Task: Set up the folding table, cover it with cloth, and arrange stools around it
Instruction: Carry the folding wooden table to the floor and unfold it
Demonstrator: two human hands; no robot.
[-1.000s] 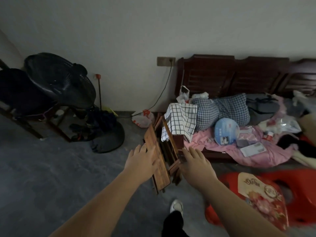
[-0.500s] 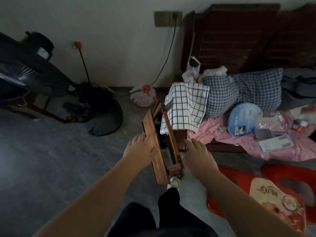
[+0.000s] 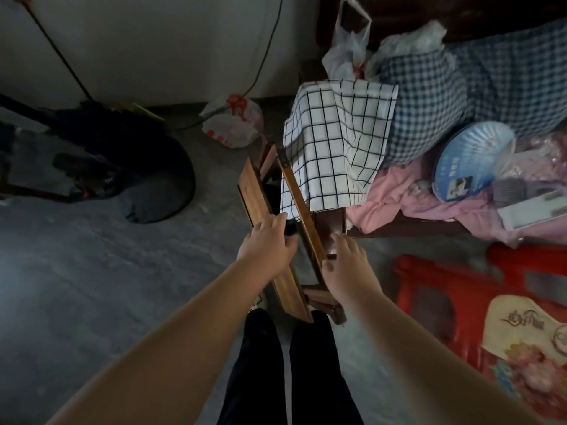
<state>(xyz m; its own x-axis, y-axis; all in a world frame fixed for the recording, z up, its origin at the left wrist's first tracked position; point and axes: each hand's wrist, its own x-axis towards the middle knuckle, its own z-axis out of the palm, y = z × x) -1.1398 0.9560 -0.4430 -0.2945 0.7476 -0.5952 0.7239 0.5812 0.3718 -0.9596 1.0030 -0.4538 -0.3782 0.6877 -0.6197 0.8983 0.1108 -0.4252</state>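
Note:
The folded wooden table (image 3: 256, 191) stands on edge on the floor right in front of me, its two leaves slightly apart. My left hand (image 3: 265, 245) grips the top edge of the left leaf, thumb down in the gap. My right hand (image 3: 348, 265) grips the right leaf (image 3: 302, 207), thumb on its left face and fingers on its right. A white cloth with a black grid (image 3: 334, 148) hangs over the bench arm, touching the table's far end. Red plastic stools (image 3: 441, 289) stand at the right, one bearing a patterned cushion (image 3: 527, 342).
A dark wooden bench (image 3: 408, 230) at the right is piled with checked pillows (image 3: 445, 96), pink fabric, a round blue fan (image 3: 472, 161) and plastic bags. A black fan base (image 3: 159, 179) and a white-and-red bag (image 3: 233, 124) lie by the wall. Grey floor spreads to the left.
I have stepped close to the table and now look down on it. Both hands went from resting against its sides to gripping the tops of the two leaves.

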